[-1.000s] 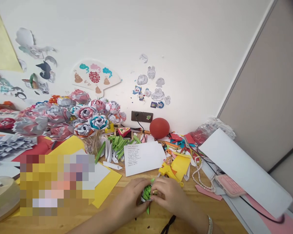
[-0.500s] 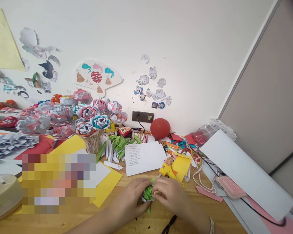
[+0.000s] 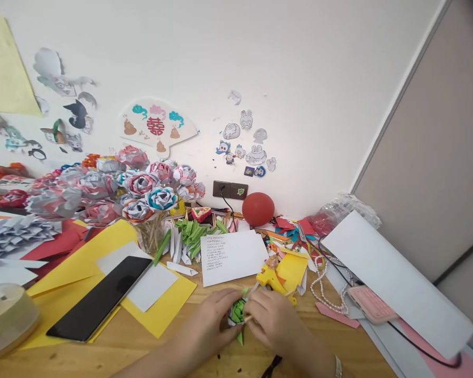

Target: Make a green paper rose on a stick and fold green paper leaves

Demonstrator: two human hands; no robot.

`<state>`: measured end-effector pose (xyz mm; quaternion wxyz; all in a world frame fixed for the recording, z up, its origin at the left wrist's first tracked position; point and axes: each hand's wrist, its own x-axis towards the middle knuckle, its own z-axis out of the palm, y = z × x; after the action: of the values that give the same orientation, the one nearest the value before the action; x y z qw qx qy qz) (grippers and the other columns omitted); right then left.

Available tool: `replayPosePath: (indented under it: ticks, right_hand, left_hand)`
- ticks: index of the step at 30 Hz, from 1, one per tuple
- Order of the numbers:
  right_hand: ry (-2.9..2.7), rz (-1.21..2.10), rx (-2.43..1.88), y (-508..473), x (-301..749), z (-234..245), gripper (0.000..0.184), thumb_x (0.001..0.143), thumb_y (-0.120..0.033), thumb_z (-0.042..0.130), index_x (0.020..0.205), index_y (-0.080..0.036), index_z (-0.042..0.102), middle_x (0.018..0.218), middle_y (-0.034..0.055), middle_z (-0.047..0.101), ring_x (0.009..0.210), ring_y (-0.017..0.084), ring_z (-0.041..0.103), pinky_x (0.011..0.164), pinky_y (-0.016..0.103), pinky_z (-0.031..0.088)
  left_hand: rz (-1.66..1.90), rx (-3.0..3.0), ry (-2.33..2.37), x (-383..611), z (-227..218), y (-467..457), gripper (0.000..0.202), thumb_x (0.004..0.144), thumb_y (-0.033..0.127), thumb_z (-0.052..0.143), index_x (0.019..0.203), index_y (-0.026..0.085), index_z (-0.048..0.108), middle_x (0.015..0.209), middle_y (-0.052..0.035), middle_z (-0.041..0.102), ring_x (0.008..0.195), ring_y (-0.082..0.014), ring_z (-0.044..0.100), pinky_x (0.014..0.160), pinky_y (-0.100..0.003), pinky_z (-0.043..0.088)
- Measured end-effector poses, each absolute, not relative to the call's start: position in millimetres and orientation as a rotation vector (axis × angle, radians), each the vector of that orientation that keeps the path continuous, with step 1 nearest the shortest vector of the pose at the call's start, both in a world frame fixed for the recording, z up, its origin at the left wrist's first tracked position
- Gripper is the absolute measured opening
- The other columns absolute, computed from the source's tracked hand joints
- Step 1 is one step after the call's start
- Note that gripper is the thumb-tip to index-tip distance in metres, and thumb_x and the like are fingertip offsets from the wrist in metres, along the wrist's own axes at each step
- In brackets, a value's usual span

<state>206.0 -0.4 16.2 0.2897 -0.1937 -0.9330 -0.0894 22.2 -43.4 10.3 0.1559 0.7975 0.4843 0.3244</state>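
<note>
Pinching from both sides, our left hand (image 3: pixel 211 321) and right hand (image 3: pixel 278 319) close their grip on the green folded paper piece (image 3: pixel 237 311), fingertips pressed to it so that only its middle shows between them. It sits just above the wooden worktop (image 3: pixel 173 354), near the front edge and right in front of us. A pale thin stick (image 3: pixel 248 317) pokes out at the right fingertips, touching the piece; we cannot tell how it is fixed.

Little has changed over the last second. The piece stays where it was, and the left hand keeps its hold. Our right fingers have crept a little further over the top of the green paper, so we judge this to be fine fingertip work on one spot, not a carry or a set-down.

Just beyond the right hand lies the yellow glue gun (image 3: pixel 270 281), close but untouched, with a yellow paper scrap (image 3: pixel 291 269) beside it. Behind the hands is a white handwritten card (image 3: pixel 232 255). To the left a black phone (image 3: pixel 100 296) rests on white and yellow sheets. Further back stand a bunch of paper roses (image 3: pixel 142 184) and a heap of green folded leaves (image 3: pixel 191 231), with a red balloon (image 3: pixel 258 208) by the wall. To the right lies a pearl string (image 3: pixel 325 294).
</note>
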Motion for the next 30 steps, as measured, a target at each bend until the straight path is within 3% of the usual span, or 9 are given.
replayPosePath:
  ticks: [4, 11, 14, 18, 22, 25, 30]
  right_hand:
    - [-2.370, -0.107, -0.657, -2.7, 204.1, 17.9, 0.009, 0.083, -0.022, 0.048, 0.082, -0.018, 0.056, 0.076, 0.0041, 0.060, 0.066, 0.018, 0.052, 0.057, 0.029, 0.036]
    - [-2.255, -0.147, -0.715, -13.2, 190.2, 12.6, 0.018, 0.085, -0.016, 0.040, 0.077, -0.020, 0.056, 0.070, 0.0031, 0.059, 0.062, 0.018, 0.051, 0.056, 0.029, 0.036]
    - [-2.185, -0.011, -0.710, -19.3, 190.6, 22.0, 0.017, 0.088, -0.023, 0.041, 0.090, -0.020, 0.057, 0.075, 0.0036, 0.060, 0.066, 0.019, 0.054, 0.058, 0.029, 0.040]
    - [-2.141, 0.142, -0.672, -22.1, 194.7, 30.9, 0.029, 0.092, -0.018, 0.029, 0.106, -0.021, 0.054, 0.084, 0.0052, 0.061, 0.075, 0.019, 0.057, 0.064, 0.030, 0.045]
    - [-2.132, 0.124, -0.720, -12.2, 194.7, 20.7, 0.029, 0.092, -0.017, 0.029, 0.103, -0.020, 0.056, 0.083, 0.0057, 0.062, 0.073, 0.019, 0.059, 0.063, 0.031, 0.047]
    - [-2.118, 0.133, -0.755, -2.5, 195.1, 11.8, 0.025, 0.093, -0.016, 0.031, 0.102, -0.020, 0.054, 0.087, 0.0057, 0.065, 0.077, 0.019, 0.061, 0.065, 0.030, 0.048]
    - [-2.224, 0.038, -0.699, 4.9, 201.2, 13.2, 0.022, 0.095, -0.022, 0.034, 0.090, -0.019, 0.055, 0.080, 0.0048, 0.065, 0.072, 0.018, 0.060, 0.063, 0.029, 0.049]
  left_hand:
    - [0.974, 2.260, 1.441, 21.8, 5.5, -43.0, 0.049, 0.072, 0.012, 0.064, 0.119, 0.020, 0.055, 0.118, -0.0093, 0.065, 0.106, -0.0224, 0.061, 0.092, -0.034, 0.050]
    - [1.127, 2.446, 1.531, 22.5, 1.3, -44.3, 0.044, 0.068, 0.015, 0.070, 0.110, 0.019, 0.060, 0.105, -0.0106, 0.070, 0.094, -0.0264, 0.066, 0.082, -0.039, 0.055]
    - [1.224, 2.486, 1.599, 20.6, 4.0, -46.8, 0.044, 0.069, 0.015, 0.069, 0.111, 0.021, 0.059, 0.107, -0.0113, 0.069, 0.093, -0.0286, 0.066, 0.080, -0.041, 0.055]
    - [1.208, 2.295, 1.628, 19.3, 7.6, -45.2, 0.040, 0.074, 0.012, 0.061, 0.113, 0.022, 0.056, 0.114, -0.0098, 0.063, 0.097, -0.0248, 0.063, 0.082, -0.035, 0.054]
    - [1.169, 2.117, 1.583, 19.8, 8.6, -39.1, 0.050, 0.069, 0.001, 0.058, 0.114, 0.022, 0.052, 0.114, -0.0084, 0.060, 0.106, -0.0233, 0.059, 0.089, -0.034, 0.051]
    - [1.129, 2.013, 1.589, 19.8, 13.0, -38.4, 0.047, 0.069, 0.002, 0.057, 0.111, 0.022, 0.051, 0.108, -0.0068, 0.063, 0.100, -0.0232, 0.061, 0.086, -0.036, 0.051]
    - [1.104, 2.061, 1.448, 19.6, 16.8, -40.3, 0.043, 0.066, -0.003, 0.057, 0.099, 0.024, 0.062, 0.125, -0.0082, 0.052, 0.111, -0.0246, 0.057, 0.086, -0.033, 0.052]
